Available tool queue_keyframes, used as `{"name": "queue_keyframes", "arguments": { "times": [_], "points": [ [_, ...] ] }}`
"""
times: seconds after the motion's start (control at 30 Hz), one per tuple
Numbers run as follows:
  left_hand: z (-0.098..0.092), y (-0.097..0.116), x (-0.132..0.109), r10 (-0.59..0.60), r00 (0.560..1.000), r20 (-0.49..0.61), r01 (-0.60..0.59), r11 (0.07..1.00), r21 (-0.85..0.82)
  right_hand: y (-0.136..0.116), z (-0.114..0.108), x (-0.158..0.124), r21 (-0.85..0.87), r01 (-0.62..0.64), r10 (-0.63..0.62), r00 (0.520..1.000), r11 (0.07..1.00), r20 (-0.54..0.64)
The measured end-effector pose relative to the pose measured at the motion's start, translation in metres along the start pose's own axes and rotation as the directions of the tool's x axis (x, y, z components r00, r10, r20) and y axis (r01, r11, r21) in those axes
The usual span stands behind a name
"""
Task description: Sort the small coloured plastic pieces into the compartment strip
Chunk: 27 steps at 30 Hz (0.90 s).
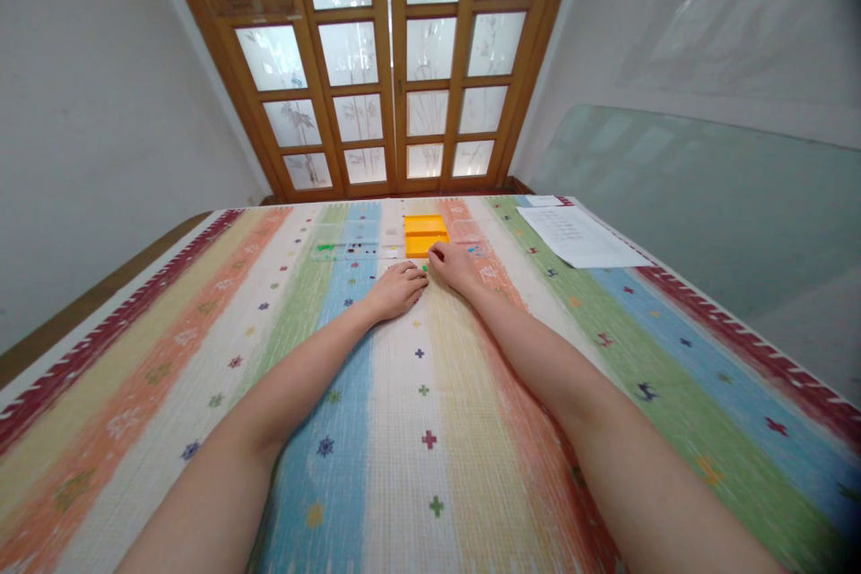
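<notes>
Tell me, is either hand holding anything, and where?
Left hand rests empty on the cloth. Right hand pinches at the near edge of the tray; grip cannot be told.

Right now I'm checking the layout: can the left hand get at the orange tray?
Probably yes. The left hand rests on the striped cloth just short of the orange tray, and nothing visible blocks the gap; the right hand sits at the tray's near right corner, off that path.
</notes>
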<state>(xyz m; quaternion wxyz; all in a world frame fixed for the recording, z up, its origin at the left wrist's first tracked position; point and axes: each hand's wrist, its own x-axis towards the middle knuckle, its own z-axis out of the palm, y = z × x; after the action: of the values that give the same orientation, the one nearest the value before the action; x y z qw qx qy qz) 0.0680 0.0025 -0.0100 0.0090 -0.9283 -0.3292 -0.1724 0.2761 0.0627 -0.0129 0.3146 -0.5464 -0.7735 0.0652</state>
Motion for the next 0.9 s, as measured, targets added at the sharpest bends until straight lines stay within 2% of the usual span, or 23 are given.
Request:
{"name": "queue_keyframes", "arguments": {
  "times": [0.17,0.3,0.4,0.53,0.6,0.67,0.77,0.9],
  "points": [
    [-0.001,-0.005,0.0,0.008,1.0,-0.022,-0.009,0.998,-0.056,0.002,0.001,0.0,0.006,0.007,-0.007,1.0,1.0,0.015],
    [-0.003,-0.024,-0.005,-0.127,0.982,-0.142,0.106,0.984,-0.143,0.001,0.001,0.001,0.015,0.012,-0.012,1.0,1.0,0.015],
    [-0.004,-0.046,-0.012,-0.285,0.932,-0.225,0.234,0.946,-0.226,0.0,0.0,0.001,0.016,0.0,0.0,1.0,1.0,0.019],
    [-0.006,-0.077,-0.024,-0.484,0.806,-0.341,0.373,0.862,-0.343,-0.002,-0.002,-0.001,0.009,0.005,-0.005,1.0,1.0,0.021],
    [-0.004,-0.092,-0.029,-0.547,0.745,-0.38,0.415,0.828,-0.378,-0.002,-0.002,-0.002,0.006,0.011,-0.011,1.0,1.0,0.019],
    [-0.001,-0.104,-0.034,-0.582,0.706,-0.405,0.445,0.808,-0.386,-0.002,-0.003,-0.003,0.002,0.018,-0.018,1.0,1.0,0.013],
    [0.005,-0.117,-0.04,-0.609,0.672,-0.422,0.48,0.792,-0.378,-0.002,-0.002,-0.003,-0.006,0.017,-0.017,1.0,1.0,0.012],
    [0.005,-0.12,-0.042,-0.59,0.675,-0.442,0.465,0.806,-0.365,-0.003,-0.002,-0.003,-0.014,0.006,-0.006,1.0,1.0,0.02]
  ]
}}
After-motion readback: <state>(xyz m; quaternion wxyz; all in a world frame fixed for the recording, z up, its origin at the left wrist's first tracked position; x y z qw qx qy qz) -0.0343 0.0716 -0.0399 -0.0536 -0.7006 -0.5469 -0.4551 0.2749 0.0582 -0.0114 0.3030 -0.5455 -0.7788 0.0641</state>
